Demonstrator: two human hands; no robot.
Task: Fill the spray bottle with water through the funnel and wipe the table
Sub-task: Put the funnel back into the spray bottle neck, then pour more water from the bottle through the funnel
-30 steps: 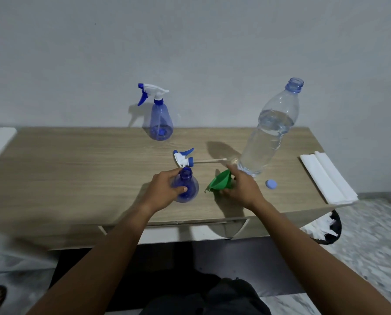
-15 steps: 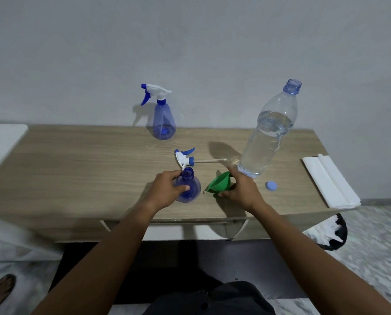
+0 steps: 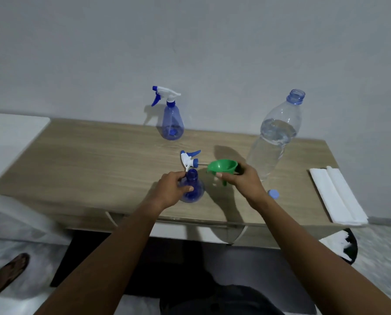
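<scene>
Right hand (image 3: 243, 181) gripping conical green funnel (image 3: 222, 167), translucent blue bottle (image 3: 192, 187)

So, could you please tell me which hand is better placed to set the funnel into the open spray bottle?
The right hand: it holds the green funnel just right of the spray bottle and its open neck, while the left hand grips that bottle, steadying it.
</scene>
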